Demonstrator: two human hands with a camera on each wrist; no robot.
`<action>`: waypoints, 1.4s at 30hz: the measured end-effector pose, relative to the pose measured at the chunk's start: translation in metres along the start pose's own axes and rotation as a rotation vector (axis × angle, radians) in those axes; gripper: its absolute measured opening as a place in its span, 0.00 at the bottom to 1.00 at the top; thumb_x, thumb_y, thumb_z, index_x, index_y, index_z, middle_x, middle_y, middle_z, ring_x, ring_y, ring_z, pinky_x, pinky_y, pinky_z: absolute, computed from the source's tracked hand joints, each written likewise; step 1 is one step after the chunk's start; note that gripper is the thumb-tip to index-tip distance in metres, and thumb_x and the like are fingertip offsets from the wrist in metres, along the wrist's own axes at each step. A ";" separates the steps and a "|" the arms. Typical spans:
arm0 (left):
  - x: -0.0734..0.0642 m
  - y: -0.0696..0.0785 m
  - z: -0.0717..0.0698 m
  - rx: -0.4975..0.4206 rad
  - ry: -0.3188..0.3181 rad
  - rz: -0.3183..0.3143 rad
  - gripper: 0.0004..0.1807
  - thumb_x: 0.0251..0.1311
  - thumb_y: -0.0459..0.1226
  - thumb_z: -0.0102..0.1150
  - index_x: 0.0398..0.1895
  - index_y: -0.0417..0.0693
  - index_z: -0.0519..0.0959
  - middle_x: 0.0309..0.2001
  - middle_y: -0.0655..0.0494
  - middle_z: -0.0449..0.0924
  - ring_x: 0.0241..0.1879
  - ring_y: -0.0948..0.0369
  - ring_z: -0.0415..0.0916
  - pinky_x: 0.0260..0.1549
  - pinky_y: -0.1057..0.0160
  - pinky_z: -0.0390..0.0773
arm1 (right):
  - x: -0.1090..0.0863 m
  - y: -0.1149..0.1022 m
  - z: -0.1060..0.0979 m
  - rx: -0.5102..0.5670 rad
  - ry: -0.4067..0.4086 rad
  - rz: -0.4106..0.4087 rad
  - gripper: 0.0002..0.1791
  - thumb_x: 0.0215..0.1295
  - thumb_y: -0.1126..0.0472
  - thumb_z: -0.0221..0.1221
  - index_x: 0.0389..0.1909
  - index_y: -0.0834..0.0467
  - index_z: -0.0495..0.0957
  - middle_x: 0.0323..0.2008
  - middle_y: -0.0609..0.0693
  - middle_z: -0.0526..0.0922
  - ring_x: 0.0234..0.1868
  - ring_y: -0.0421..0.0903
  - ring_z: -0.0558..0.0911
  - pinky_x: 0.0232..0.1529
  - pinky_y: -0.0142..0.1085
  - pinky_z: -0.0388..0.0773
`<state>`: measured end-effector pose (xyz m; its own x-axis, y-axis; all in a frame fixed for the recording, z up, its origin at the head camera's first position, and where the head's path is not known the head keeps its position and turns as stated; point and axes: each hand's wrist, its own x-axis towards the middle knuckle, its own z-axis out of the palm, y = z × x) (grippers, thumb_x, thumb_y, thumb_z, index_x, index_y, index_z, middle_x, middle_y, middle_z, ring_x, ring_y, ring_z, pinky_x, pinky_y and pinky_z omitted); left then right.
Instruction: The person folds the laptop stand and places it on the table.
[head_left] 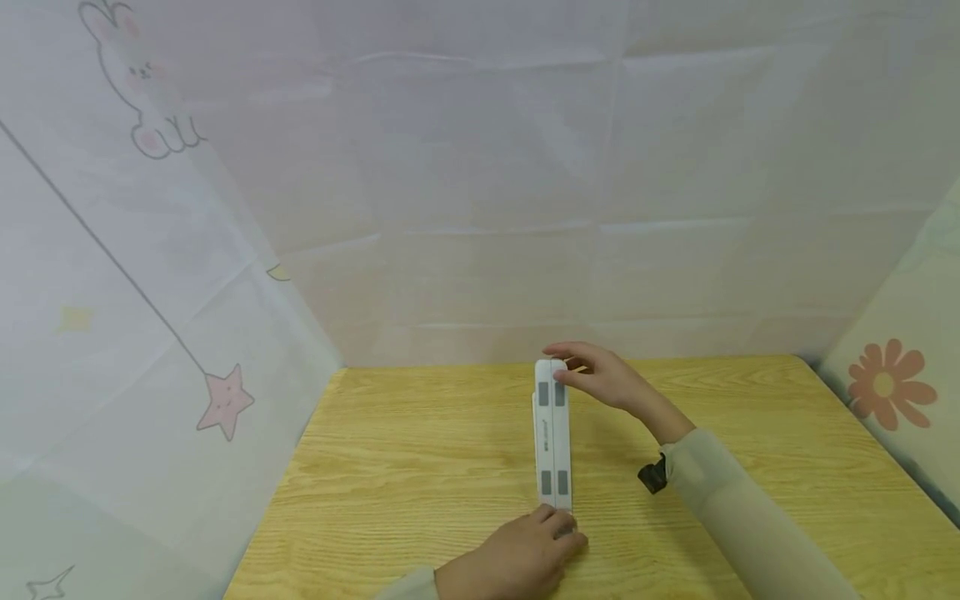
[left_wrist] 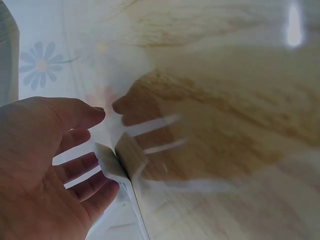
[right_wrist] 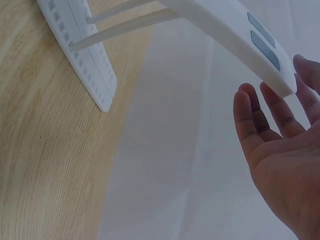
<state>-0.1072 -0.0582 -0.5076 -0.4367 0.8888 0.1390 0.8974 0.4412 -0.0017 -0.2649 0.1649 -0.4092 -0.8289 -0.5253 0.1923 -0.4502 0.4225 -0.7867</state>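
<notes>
A white folding laptop stand (head_left: 555,442) with grey rubber pads points away from me on the table. Its two long bars lie side by side. At its far end my right hand (head_left: 603,379) has the thumb along the right bar and the fingers around the tip. The right wrist view shows that tip between thumb and fingers, with struts (right_wrist: 127,25) running to a notched bar (right_wrist: 82,55). My left hand (head_left: 513,554) is at the near end, covering part of it. In the left wrist view its fingers (left_wrist: 87,182) touch the stand's end, thumb apart.
The wood-grain table (head_left: 405,450) ends at a pale cloth backdrop (head_left: 480,192) at the back. Printed cloth walls stand at both sides, one with a pink star (head_left: 227,402), the other with a flower (head_left: 888,383). A black strap piece (head_left: 652,475) hangs at my right cuff.
</notes>
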 end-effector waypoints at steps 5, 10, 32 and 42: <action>0.000 0.002 0.001 0.050 0.018 0.015 0.22 0.61 0.41 0.69 0.59 0.54 0.78 0.52 0.62 0.78 0.51 0.66 0.72 0.49 0.77 0.75 | 0.003 0.003 0.002 -0.017 -0.007 -0.003 0.25 0.74 0.50 0.59 0.69 0.50 0.74 0.68 0.51 0.74 0.58 0.51 0.78 0.58 0.50 0.78; 0.002 0.003 0.000 0.089 -0.005 0.010 0.19 0.64 0.41 0.66 0.58 0.53 0.78 0.50 0.62 0.78 0.49 0.67 0.72 0.48 0.77 0.74 | 0.006 0.001 0.005 -0.008 -0.009 0.014 0.25 0.74 0.49 0.59 0.68 0.50 0.74 0.67 0.53 0.74 0.57 0.53 0.79 0.55 0.49 0.79; 0.006 -0.008 0.002 0.251 -0.003 0.067 0.12 0.66 0.39 0.64 0.50 0.60 0.79 0.45 0.70 0.78 0.42 0.70 0.70 0.39 0.80 0.73 | 0.008 0.000 0.010 0.005 0.015 0.053 0.21 0.75 0.52 0.58 0.66 0.51 0.76 0.50 0.51 0.81 0.36 0.53 0.77 0.33 0.41 0.79; 0.003 -0.016 0.003 0.212 -0.020 0.106 0.12 0.67 0.40 0.63 0.51 0.59 0.78 0.46 0.70 0.78 0.42 0.69 0.68 0.38 0.80 0.71 | 0.004 0.000 0.009 -0.046 0.065 0.047 0.19 0.75 0.55 0.59 0.64 0.51 0.78 0.45 0.51 0.82 0.29 0.48 0.76 0.26 0.38 0.77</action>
<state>-0.1231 -0.0625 -0.5105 -0.3440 0.9329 0.1070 0.9059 0.3597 -0.2236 -0.2653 0.1561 -0.4141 -0.8688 -0.4552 0.1948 -0.4237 0.4799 -0.7683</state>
